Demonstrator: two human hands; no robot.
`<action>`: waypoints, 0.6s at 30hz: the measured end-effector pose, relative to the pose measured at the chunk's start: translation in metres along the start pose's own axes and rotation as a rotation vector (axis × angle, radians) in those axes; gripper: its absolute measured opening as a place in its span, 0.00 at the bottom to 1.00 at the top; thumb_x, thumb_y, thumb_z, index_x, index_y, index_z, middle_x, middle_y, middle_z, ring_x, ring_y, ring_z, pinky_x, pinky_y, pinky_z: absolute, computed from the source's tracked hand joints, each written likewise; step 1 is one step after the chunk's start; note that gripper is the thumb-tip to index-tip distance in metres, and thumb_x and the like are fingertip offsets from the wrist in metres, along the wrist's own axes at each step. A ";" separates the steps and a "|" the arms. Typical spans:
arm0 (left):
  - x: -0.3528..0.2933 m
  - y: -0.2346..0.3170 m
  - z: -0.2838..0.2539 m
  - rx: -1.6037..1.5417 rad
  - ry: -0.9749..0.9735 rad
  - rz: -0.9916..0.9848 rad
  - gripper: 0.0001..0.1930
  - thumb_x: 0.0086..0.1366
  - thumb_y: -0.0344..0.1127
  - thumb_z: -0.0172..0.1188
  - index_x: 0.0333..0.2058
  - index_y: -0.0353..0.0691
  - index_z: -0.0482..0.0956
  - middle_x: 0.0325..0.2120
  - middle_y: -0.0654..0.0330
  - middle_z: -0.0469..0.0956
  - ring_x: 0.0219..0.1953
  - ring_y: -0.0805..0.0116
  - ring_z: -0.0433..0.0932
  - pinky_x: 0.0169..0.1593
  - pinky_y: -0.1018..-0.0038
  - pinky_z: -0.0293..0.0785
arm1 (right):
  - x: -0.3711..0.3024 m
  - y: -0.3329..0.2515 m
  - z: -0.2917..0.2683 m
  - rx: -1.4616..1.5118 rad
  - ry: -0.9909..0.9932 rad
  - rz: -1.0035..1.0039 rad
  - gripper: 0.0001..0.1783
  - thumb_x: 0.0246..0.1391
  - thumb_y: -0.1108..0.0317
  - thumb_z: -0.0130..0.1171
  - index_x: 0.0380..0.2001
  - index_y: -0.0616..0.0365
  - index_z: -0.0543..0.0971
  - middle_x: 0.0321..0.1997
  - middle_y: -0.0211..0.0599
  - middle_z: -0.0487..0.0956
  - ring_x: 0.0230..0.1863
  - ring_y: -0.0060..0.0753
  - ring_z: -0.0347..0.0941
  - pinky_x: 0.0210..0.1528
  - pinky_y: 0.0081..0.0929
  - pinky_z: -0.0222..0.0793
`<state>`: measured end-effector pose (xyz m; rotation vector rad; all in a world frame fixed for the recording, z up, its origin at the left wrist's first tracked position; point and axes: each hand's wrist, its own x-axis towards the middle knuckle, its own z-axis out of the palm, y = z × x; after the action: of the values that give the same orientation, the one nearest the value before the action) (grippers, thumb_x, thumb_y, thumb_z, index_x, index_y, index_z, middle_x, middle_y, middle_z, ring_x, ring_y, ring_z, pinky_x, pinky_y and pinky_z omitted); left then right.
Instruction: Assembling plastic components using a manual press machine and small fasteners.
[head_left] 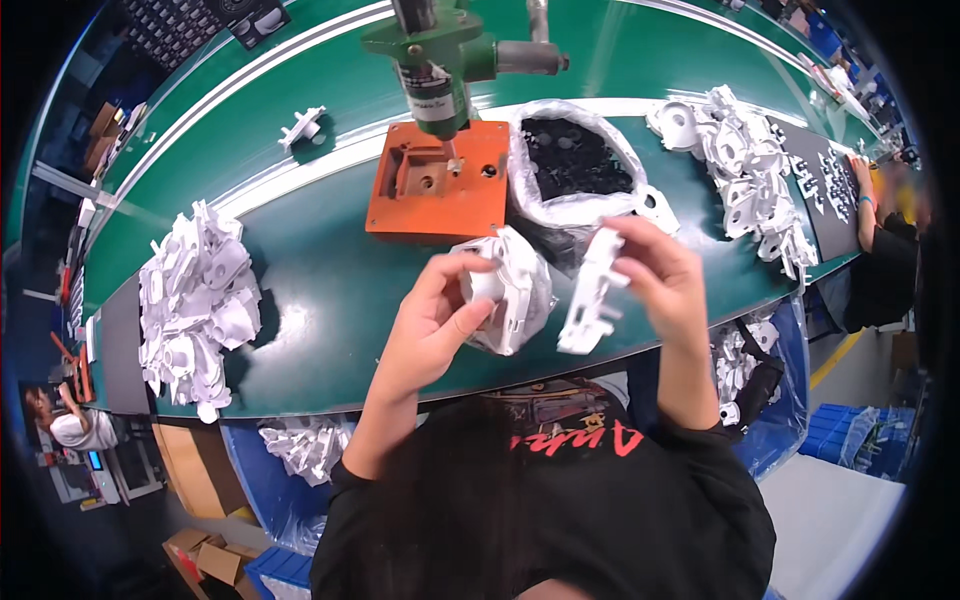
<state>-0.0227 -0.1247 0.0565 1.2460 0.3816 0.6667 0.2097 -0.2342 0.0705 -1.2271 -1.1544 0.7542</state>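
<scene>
My left hand (425, 325) is closed around a white molded plastic part (517, 285), thumb and fingers at its rounded side. To its right, my right hand (668, 275) grips the upper end of a narrower white plastic bracket (590, 300), which hangs tilted with openings along it. The two parts are apart, both above the near side of the green table. Just beyond them stands an orange fixture block (400, 212) under a green press head (432, 85). Beside the block, a clear plastic bag (622, 205) holds many small black pieces.
White plastic parts are heaped at the left (200, 290) and at the right (735, 160). A single white part (303, 128) lies at the back left. Blue lined bins (785, 400) with white parts sit below the front edge. Another person (880, 240) works at far right.
</scene>
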 end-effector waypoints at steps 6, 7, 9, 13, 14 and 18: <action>-0.002 0.002 0.012 -0.116 -0.038 -0.020 0.16 0.66 0.35 0.53 0.50 0.39 0.64 0.40 0.59 0.73 0.39 0.75 0.74 0.36 0.79 0.73 | 0.000 -0.003 0.047 0.029 -0.072 -0.091 0.20 0.51 0.83 0.53 0.50 0.68 0.73 0.45 0.39 0.73 0.44 0.25 0.71 0.45 0.18 0.68; -0.003 0.000 0.012 -0.157 -0.034 -0.047 0.16 0.66 0.34 0.53 0.50 0.39 0.64 0.40 0.59 0.73 0.39 0.75 0.74 0.37 0.79 0.73 | 0.000 -0.001 0.049 -0.020 -0.067 -0.136 0.20 0.52 0.82 0.53 0.50 0.68 0.73 0.45 0.39 0.73 0.44 0.24 0.71 0.43 0.17 0.68; -0.004 -0.004 0.015 -0.198 -0.029 -0.074 0.16 0.66 0.34 0.53 0.50 0.39 0.64 0.40 0.59 0.73 0.39 0.75 0.74 0.38 0.78 0.73 | -0.001 -0.002 0.051 -0.005 -0.065 -0.132 0.20 0.52 0.81 0.53 0.51 0.68 0.73 0.44 0.39 0.72 0.43 0.23 0.71 0.41 0.17 0.68; -0.003 -0.016 0.019 -0.184 0.010 -0.010 0.14 0.67 0.34 0.53 0.49 0.39 0.65 0.39 0.60 0.74 0.38 0.75 0.74 0.39 0.78 0.72 | -0.008 -0.003 0.049 -0.006 -0.049 0.021 0.19 0.53 0.78 0.54 0.50 0.68 0.74 0.42 0.38 0.71 0.42 0.23 0.70 0.41 0.17 0.68; -0.003 -0.018 0.020 -0.168 -0.001 -0.022 0.14 0.67 0.34 0.53 0.48 0.39 0.65 0.39 0.60 0.74 0.38 0.75 0.73 0.40 0.77 0.71 | -0.008 -0.002 0.049 -0.020 -0.020 0.073 0.19 0.53 0.78 0.55 0.50 0.68 0.74 0.41 0.38 0.71 0.42 0.23 0.70 0.42 0.17 0.68; -0.003 -0.016 0.024 -0.136 -0.004 -0.031 0.14 0.66 0.34 0.53 0.48 0.38 0.65 0.38 0.60 0.73 0.37 0.75 0.73 0.39 0.77 0.71 | -0.010 0.007 0.050 -0.019 -0.004 0.026 0.20 0.50 0.82 0.55 0.49 0.61 0.76 0.44 0.36 0.71 0.45 0.22 0.71 0.40 0.16 0.73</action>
<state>-0.0059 -0.1471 0.0485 1.1096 0.3457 0.6530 0.1608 -0.2258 0.0579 -1.2586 -1.1530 0.7667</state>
